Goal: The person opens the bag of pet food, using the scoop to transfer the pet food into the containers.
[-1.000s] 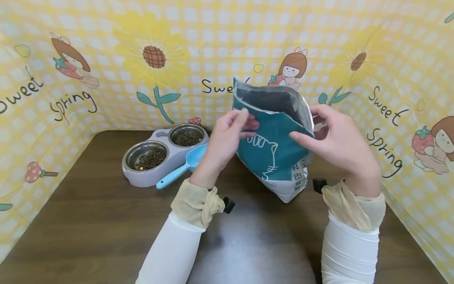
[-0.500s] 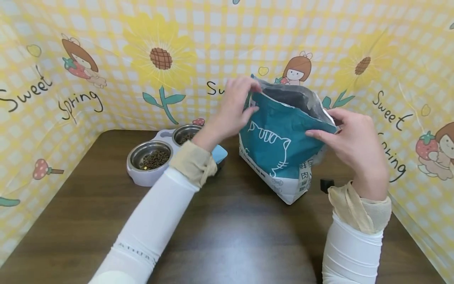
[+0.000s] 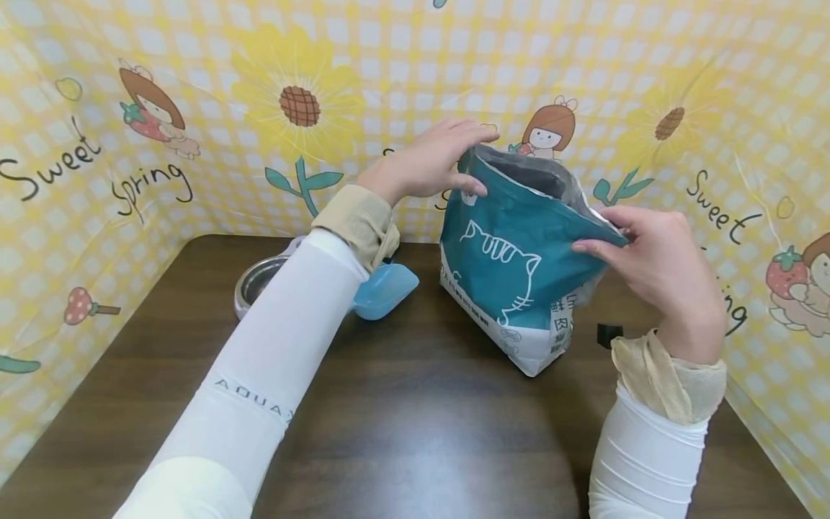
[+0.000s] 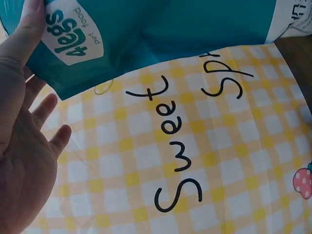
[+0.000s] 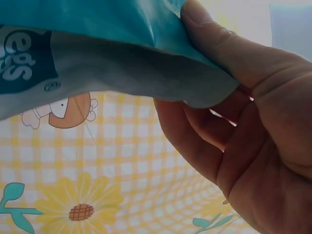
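Observation:
A teal and white pet food bag (image 3: 493,281) with a white cat outline stands on the table, its silvery mouth gaping. My left hand (image 3: 431,162) holds the bag's upper left corner, thumb on the front and fingers at the far side. In the left wrist view its thumb (image 4: 31,24) lies by the "4legs" label, with other fingers spread below the bag's edge. The right hand (image 3: 668,274) pinches the upper right corner; in the right wrist view the thumb (image 5: 197,12) presses the teal front while fingers curl behind. The contents inside are hidden.
Left of the bag, a light blue scoop (image 3: 385,292) lies on the brown table (image 3: 415,432), its handle hidden by my left sleeve. A metal feeding bowl (image 3: 249,277) in a pale stand is mostly covered by that arm. A yellow checked cloth (image 3: 415,65) surrounds the table.
My left hand has moved from the bag's front up to its upper left corner. The right hand and the bag's top have shifted right, and the bag's mouth looks narrower.

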`<state>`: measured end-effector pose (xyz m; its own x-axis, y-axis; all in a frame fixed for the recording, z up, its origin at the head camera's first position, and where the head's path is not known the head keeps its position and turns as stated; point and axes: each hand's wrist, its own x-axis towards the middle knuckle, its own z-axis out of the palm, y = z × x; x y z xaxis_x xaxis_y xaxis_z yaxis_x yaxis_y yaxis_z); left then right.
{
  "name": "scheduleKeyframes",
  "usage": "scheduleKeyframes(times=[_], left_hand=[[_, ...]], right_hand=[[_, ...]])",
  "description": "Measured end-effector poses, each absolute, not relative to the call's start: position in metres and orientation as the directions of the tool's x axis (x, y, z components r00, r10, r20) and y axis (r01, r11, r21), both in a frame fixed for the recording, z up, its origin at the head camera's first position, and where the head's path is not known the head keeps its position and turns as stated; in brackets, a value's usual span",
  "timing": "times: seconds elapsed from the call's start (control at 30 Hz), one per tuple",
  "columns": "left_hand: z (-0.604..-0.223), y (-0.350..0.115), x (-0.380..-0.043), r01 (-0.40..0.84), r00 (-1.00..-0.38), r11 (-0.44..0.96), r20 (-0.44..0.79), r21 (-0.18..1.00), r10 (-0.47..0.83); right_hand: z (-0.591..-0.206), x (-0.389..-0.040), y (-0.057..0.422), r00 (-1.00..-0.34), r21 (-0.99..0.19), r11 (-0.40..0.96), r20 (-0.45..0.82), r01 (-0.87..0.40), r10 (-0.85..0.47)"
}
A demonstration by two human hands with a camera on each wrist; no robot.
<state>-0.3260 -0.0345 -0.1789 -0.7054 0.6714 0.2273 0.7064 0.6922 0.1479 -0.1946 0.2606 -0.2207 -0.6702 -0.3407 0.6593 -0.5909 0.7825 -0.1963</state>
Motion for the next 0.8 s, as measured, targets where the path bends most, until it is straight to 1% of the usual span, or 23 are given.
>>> scheduleKeyframes(times=[0.17,0.3,0.43,0.53,0.6,0.67,0.73,0.8], left_hand=[[-0.178,-0.031,-0.334,0.683,-0.730,0.703,0.207,0.199,0.651],[-0.182,-0.029,-0.336,0.647,-0.760,0.739,0.234,0.188,0.606],[-0.193,-0.025,-0.339,0.611,-0.771,0.781,0.321,0.129,0.550],[-0.203,-0.021,-0.339,0.594,-0.753,0.799,0.414,0.091,0.512],[-0.208,-0.019,-0.338,0.592,-0.739,0.800,0.462,0.098,0.490],[-0.212,-0.019,-0.338,0.607,-0.729,0.783,0.488,0.138,0.479],[-0.216,-0.018,-0.337,0.623,-0.746,0.742,0.474,0.248,0.468],[-0.220,-0.018,-0.337,0.611,-0.778,0.697,0.446,0.375,0.442]], right_hand=[[-0.221,-0.194,0.262,-0.655,-0.181,0.774,0.666,-0.607,-0.358],[-0.221,-0.196,0.263,-0.652,-0.184,0.783,0.680,-0.595,-0.335],[-0.222,-0.207,0.270,-0.681,-0.227,0.826,0.694,-0.515,-0.234],[-0.227,-0.221,0.279,-0.698,-0.273,0.865,0.707,-0.420,-0.116],[-0.231,-0.232,0.285,-0.688,-0.301,0.877,0.724,-0.375,-0.046],[-0.236,-0.242,0.289,-0.686,-0.351,0.873,0.727,-0.338,0.027],[-0.240,-0.251,0.292,-0.684,-0.407,0.854,0.724,-0.323,0.087],[-0.242,-0.257,0.293,-0.682,-0.451,0.837,0.719,-0.311,0.134]])
